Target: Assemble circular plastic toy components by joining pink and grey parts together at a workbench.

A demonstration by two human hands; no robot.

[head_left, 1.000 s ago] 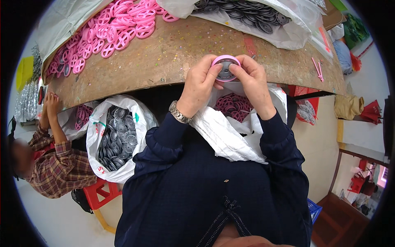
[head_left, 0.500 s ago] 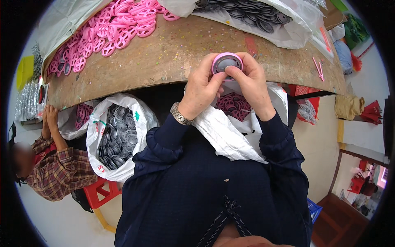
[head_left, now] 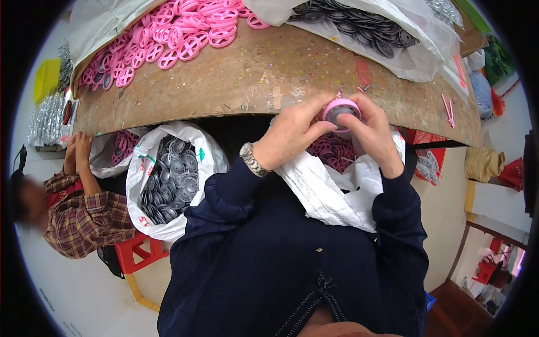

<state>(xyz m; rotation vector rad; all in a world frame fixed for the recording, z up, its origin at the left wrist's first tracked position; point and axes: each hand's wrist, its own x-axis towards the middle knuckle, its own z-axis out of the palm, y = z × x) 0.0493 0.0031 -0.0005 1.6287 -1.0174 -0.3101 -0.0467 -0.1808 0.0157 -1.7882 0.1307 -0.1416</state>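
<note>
From the head cam: left hand (head_left: 292, 135) and right hand (head_left: 375, 133) are both wrapped around one pink-and-gray wheel (head_left: 334, 114), fingers curled in tight. It's right at the table's (head_left: 236, 84) near edge, above an open white sack (head_left: 331, 196) of pink and dark pieces (head_left: 332, 151).

Left fingers (head_left: 319, 105) and right fingers (head_left: 366, 104) curled

Workshop: worn worktable (head_left: 241, 78), heaped pink rings (head_left: 222, 17), open sack (head_left: 213, 153) of grey discs (head_left: 174, 182), co-worker (head_left: 87, 224) nearby.
</note>
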